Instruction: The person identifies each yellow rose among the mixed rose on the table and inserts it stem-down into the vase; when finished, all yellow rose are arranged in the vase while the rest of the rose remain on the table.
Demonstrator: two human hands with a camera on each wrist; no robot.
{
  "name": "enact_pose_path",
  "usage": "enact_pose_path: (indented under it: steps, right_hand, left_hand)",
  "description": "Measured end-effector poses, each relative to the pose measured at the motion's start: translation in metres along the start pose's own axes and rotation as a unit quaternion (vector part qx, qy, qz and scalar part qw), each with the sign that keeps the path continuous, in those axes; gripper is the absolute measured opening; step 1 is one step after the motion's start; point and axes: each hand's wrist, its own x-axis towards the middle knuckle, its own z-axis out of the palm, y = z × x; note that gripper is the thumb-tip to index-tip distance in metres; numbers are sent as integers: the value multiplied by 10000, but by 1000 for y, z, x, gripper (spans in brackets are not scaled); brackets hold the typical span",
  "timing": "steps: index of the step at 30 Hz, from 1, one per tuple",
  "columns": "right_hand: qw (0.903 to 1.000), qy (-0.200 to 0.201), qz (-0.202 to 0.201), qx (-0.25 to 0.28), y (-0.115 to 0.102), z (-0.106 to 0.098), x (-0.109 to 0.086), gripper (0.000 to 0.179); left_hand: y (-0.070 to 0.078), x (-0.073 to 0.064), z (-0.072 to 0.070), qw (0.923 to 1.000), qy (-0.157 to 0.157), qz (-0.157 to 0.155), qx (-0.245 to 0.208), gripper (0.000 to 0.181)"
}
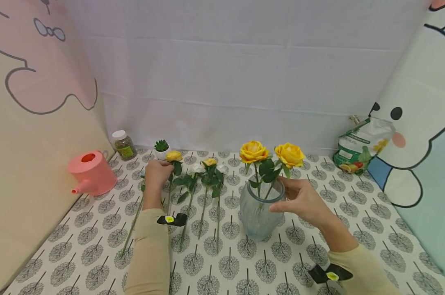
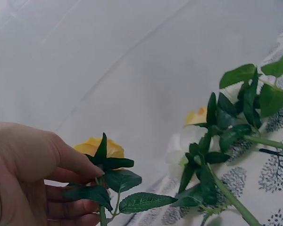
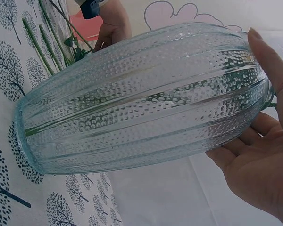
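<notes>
My left hand (image 1: 156, 180) is at the left end of a row of artificial roses. In the left wrist view, its thumb and fingers pinch the green stem just under a yellow rose (image 2: 108, 149). My right hand (image 1: 303, 203) holds the clear ribbed glass vase (image 1: 257, 223) near its rim, thumb in front and fingers behind. Two yellow roses (image 1: 289, 155) stand in the vase, their stems showing through the glass (image 3: 146, 113). Beside the left hand lie white roses (image 1: 197, 168) and another yellow rose (image 1: 209, 162). A further stem (image 1: 131, 229) lies left of the forearm; its bloom is hidden.
A pink watering can (image 1: 96, 174) stands at the far left. Behind it are a white-lidded jar (image 1: 124, 147) and a small potted succulent (image 1: 161, 148). A green and white bag (image 1: 362, 145) leans at the back right. Tree-patterned cloth (image 1: 266, 266) covers the table.
</notes>
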Motion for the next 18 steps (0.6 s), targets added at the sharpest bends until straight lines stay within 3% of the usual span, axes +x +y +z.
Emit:
enact_pose_path:
  steps: [3,6,10,16,18]
  right_hand:
    - [10000,-25,19,25,0,0,0,73]
    - [10000,-42,18,35,0,0,0,73]
    - [10000,-35,-17,38,0,0,1,72]
    - [10000,-4,-17,58,0,0,1,73]
    - [10000,-2,-28,69,0,1,1,73]
  left_hand:
    - [4,-1,-6,9997,-170,-84,-177,36]
    - [8,-3,-13,9967,-448,-103,-675,40]
    - [14,-6,-23,9857,-709,-127,-1523,44]
    - [22,-12,-39,9743,-758,-12,-2122,48]
    - [24,-14,-44,9666,-819,71,-2427,50]
